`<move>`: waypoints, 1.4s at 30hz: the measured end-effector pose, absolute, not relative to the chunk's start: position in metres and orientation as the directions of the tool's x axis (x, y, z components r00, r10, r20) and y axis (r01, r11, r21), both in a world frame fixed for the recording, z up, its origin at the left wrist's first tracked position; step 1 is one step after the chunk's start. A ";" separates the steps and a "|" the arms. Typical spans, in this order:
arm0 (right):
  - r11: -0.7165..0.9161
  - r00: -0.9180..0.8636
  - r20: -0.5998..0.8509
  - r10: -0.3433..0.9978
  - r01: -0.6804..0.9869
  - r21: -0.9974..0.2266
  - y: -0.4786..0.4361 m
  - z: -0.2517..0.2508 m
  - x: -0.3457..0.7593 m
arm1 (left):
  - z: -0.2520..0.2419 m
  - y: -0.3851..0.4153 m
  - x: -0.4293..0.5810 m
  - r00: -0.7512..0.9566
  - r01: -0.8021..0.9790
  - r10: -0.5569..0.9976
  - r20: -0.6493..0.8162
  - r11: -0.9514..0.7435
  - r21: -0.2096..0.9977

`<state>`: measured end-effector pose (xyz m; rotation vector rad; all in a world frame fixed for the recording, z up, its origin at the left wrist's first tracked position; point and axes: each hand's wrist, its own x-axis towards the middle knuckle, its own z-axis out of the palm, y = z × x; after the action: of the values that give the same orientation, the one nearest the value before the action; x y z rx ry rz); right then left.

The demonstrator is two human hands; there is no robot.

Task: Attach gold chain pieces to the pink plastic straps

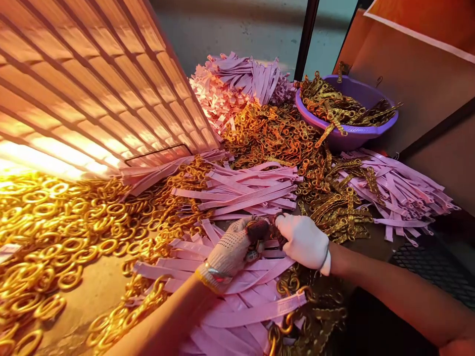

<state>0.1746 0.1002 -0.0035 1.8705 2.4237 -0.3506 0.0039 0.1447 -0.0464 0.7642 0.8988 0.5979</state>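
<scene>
My left hand [232,249] wears a beige dotted knit glove with a yellow cuff, and something shiny sits at its wrist. A plain white glove covers my right hand [304,242]. Both hands are closed and meet over a pile of pink straps [256,287]. Dark maroon material [259,228] shows at the left fingers; whether it is part of the glove or a separate thing, I cannot tell. Whatever the fingers grip is hidden. Below my right hand, gold chain links [289,284] lie beside the straps.
Gold rings [85,252] spread across the left of the table. Behind the hands are more pink straps [256,190] and heaped gold metal strips [272,131]. A purple basin [365,131] holds similar strips at back right. A slatted panel [111,84] leans at left.
</scene>
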 end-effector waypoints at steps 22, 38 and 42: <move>0.127 -0.173 -0.164 0.971 0.957 -0.260 0.099 -0.019 0.180 | -0.045 0.145 0.005 0.525 0.071 0.847 -0.084 0.055 0.996; 0.133 -0.153 -0.319 0.935 0.988 -0.084 0.097 -0.007 0.176 | -0.045 0.145 0.001 0.679 0.141 0.686 -0.261 0.227 0.964; 0.234 -0.239 -0.308 0.921 0.971 -0.053 0.092 -0.011 0.173 | -0.046 0.141 0.001 0.673 0.134 0.690 -0.266 0.240 0.961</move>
<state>0.1733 0.0920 -0.0112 1.7899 2.2917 -0.3448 0.0008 0.1415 -0.0463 1.2987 0.7844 0.4388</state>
